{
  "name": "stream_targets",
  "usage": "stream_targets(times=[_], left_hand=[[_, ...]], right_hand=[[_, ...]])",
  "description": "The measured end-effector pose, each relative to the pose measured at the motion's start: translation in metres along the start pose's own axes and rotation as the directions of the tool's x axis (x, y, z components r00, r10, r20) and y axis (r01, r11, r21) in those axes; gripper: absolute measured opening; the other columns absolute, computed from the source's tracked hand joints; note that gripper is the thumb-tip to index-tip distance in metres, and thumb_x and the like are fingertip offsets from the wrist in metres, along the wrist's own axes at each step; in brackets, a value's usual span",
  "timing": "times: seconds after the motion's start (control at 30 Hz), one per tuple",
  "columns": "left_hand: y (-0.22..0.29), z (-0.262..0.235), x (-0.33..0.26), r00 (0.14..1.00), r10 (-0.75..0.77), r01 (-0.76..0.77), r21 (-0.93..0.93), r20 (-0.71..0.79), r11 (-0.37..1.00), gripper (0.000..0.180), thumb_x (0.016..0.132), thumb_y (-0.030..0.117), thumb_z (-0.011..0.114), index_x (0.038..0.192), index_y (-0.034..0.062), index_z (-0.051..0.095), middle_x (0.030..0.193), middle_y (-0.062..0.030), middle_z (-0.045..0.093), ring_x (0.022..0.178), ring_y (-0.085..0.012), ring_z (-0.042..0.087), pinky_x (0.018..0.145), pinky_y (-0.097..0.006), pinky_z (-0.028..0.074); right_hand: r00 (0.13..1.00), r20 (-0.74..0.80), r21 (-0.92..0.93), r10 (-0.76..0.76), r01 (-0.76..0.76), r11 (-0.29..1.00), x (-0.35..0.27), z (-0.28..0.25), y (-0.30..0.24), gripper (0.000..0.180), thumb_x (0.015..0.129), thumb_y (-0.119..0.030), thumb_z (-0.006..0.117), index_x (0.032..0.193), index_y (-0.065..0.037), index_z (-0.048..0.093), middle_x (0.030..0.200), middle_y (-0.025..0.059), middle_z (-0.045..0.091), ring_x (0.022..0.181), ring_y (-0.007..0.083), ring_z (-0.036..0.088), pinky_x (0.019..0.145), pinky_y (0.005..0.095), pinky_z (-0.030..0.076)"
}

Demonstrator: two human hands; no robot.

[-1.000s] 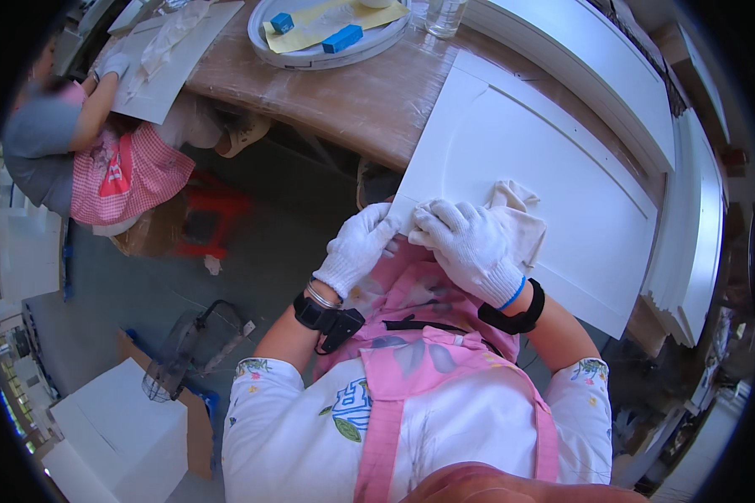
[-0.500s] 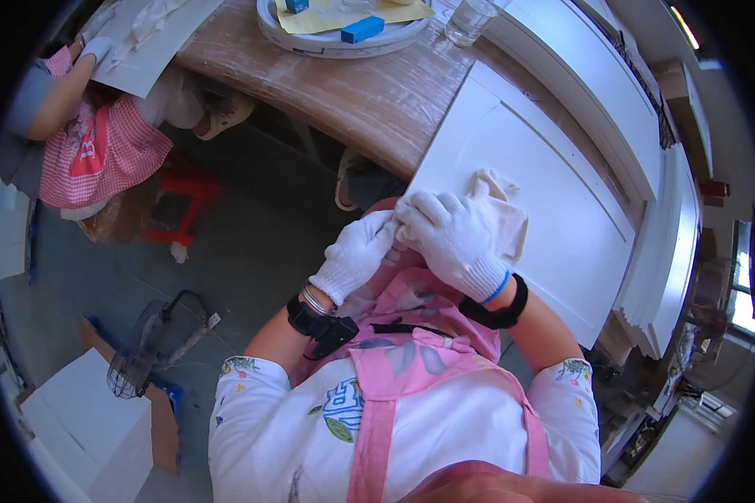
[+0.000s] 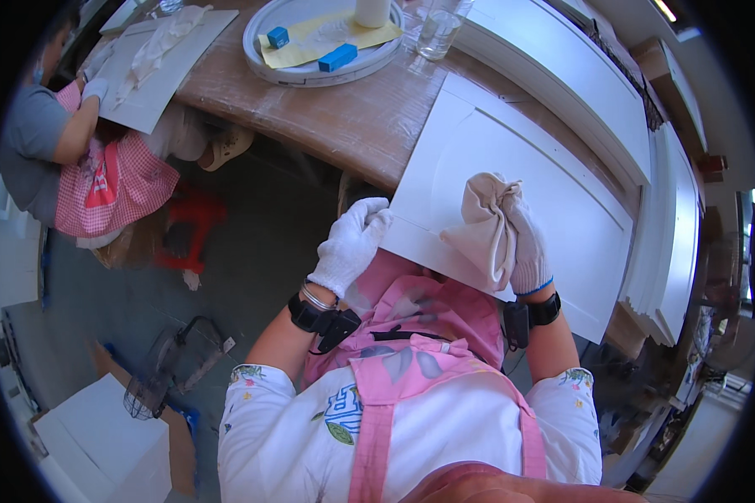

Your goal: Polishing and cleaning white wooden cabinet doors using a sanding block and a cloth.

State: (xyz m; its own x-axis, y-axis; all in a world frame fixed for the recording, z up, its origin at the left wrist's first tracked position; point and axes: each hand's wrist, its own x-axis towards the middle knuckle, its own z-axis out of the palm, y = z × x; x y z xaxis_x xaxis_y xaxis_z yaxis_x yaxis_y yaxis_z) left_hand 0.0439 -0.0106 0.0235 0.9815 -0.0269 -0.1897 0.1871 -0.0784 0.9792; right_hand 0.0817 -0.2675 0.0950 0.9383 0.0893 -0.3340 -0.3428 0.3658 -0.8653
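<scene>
A beige cloth (image 3: 485, 220) is bunched up in my right hand (image 3: 530, 247), which wears a white knit glove with a blue cuff edge. Hand and cloth are over the near part of a white panel (image 3: 512, 151) with a recessed middle. The panel lies at the table's front edge and juts out over my lap. At the panel's near left edge my left hand (image 3: 352, 243), in a white glove too, is closed with its curled fingers against the edge. Its fingertips are partly hidden.
On the wooden table (image 3: 335, 126) stands a round white lid (image 3: 298, 77) bearing yellow sandpaper, blue blocks and a white cylinder. A clear glass (image 3: 441, 33) is beside it. Stacked white panels (image 3: 562, 63) line the right. A co-worker (image 3: 38, 142) sits at left; a fan (image 3: 164, 369) stands below.
My hands were together at the panel's near left edge. The right hand has moved right and now grips the cloth, which lay on the panel. The left stays near the edge.
</scene>
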Motion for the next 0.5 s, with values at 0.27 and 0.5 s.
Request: stream_targets(times=[0.27,0.5], left_hand=[[0.009,0.003,-0.002,0.999,-0.030,0.039,0.234,-0.040,0.972,0.047,0.096,0.028,0.060,0.129,-0.0045,0.054,0.112,-0.0153,0.067,0.101,-0.0182,0.064,0.089,-0.031,0.050],[-0.005,0.001,-0.006,0.996,-0.084,0.083,0.269,-0.007,0.960,0.053,0.094,0.035,0.060,0.130,-0.0028,0.054,0.111,-0.0189,0.068,0.101,-0.0236,0.066,0.088,-0.035,0.051]], right_hand=[[0.988,0.021,0.340,0.154,-0.152,0.928,0.002,-0.048,0.002,0.037,0.101,-0.030,0.051,0.128,-0.005,0.054,0.114,0.0105,0.063,0.100,0.0208,0.064,0.087,0.0362,0.055],[0.995,-0.012,-0.107,-0.102,0.100,0.989,0.023,-0.081,-0.023,0.044,0.098,-0.030,0.056,0.131,-0.001,0.051,0.121,0.0149,0.061,0.110,0.0268,0.061,0.095,0.0403,0.050]])
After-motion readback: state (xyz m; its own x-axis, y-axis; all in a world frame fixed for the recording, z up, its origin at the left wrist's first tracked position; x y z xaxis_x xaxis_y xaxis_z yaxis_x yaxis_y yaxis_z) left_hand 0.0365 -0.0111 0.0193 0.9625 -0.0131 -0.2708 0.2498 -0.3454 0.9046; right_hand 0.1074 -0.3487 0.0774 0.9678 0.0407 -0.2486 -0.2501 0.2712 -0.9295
